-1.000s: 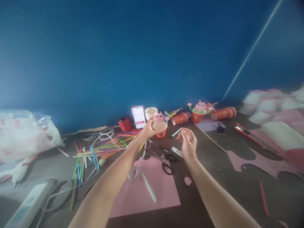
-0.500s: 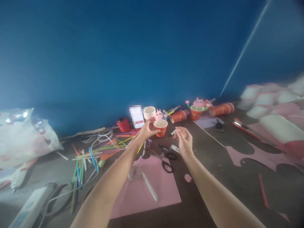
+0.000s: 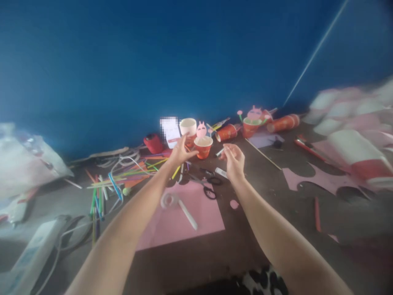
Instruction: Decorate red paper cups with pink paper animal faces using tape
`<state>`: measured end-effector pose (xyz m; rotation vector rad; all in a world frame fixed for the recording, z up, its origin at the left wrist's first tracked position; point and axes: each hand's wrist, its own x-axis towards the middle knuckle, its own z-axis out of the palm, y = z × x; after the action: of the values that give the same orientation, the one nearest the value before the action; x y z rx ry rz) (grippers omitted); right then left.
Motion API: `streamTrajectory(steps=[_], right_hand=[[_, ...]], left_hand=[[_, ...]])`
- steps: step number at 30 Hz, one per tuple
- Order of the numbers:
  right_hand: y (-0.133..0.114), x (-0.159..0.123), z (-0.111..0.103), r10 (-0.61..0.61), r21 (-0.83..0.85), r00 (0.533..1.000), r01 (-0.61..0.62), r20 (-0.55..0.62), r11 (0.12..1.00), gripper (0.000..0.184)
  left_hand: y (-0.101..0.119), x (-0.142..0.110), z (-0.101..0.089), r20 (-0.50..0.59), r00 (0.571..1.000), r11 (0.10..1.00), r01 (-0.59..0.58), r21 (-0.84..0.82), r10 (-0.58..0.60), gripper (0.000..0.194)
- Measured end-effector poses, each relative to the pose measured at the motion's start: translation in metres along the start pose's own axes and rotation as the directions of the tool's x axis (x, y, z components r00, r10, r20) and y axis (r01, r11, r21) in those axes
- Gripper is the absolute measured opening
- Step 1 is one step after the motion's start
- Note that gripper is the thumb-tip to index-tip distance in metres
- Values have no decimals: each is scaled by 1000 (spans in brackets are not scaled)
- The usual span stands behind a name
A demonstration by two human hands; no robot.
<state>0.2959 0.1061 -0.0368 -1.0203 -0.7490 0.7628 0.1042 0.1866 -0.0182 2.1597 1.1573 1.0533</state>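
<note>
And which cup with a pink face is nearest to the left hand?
The front cup, close to the left hand; the other cup stands farther back and right.

The left hand (image 3: 180, 153) partly hides the cup stack (image 3: 188, 125).

Text: none readable; phone screen (image 3: 172, 130): too blurred to read

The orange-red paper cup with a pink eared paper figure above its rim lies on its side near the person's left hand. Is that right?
Not on its side: the head view shows the orange-red paper cup, pink eared paper figure above its rim, upright near the left hand.
</note>
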Motion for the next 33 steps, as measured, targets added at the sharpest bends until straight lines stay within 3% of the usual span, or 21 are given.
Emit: streamTrajectory(steps=[3,5,7,9,11,13,16,17,20,24,26,28,31,33], right_hand=[[-10,7,-2,4,30,999,-3,-44,1000,16],[-22,12,-3,14,9,998,-14,-55,1000,14],[-39,14,-3,24,-62,999,-22,28,998,13],[-60,13,-6,39,-165,978,-5,203,986,14],[-80,6,-11,72,-325,900,79,429,942,13],[-94,-8,-23,147,-515,772,257,618,818,9],[-94,-35,-52,311,-633,590,479,745,608,9],[-90,-44,-63,354,-656,562,537,747,530,11],[-71,-65,-91,407,-676,543,641,734,363,19],[-55,-78,-105,441,-676,530,671,724,304,20],[-55,-80,-105,448,-683,537,675,714,279,18],[-58,-80,-104,462,-690,536,666,706,283,14],[-58,-71,-97,436,-695,546,621,715,362,9],[-52,-56,-86,319,-695,629,551,709,462,7]], left_hand=[[14,-15,-12,-48,999,1000,6,-9,-6,82],[27,-30,-22,-21,1000,999,16,-42,-17,72],[42,-50,-30,35,999,998,20,-58,-18,64],[54,-73,-37,71,997,998,28,-51,-25,54],[62,-95,-44,75,995,997,62,-46,-58,46],[65,-116,-53,77,991,993,110,-35,-107,43],[61,-141,-69,66,982,984,178,-29,-176,40],[58,-147,-73,57,979,980,197,-35,-195,39],[47,-160,-83,21,969,967,247,-61,-246,35],[38,-168,-86,-8,957,954,288,-85,-290,33],[40,-172,-85,28,960,958,280,-59,-278,36],[46,-175,-85,95,964,969,246,21,-247,42],[54,-175,-79,153,969,973,168,159,-192,46],[56,-165,-69,136,980,973,118,200,-147,55]])
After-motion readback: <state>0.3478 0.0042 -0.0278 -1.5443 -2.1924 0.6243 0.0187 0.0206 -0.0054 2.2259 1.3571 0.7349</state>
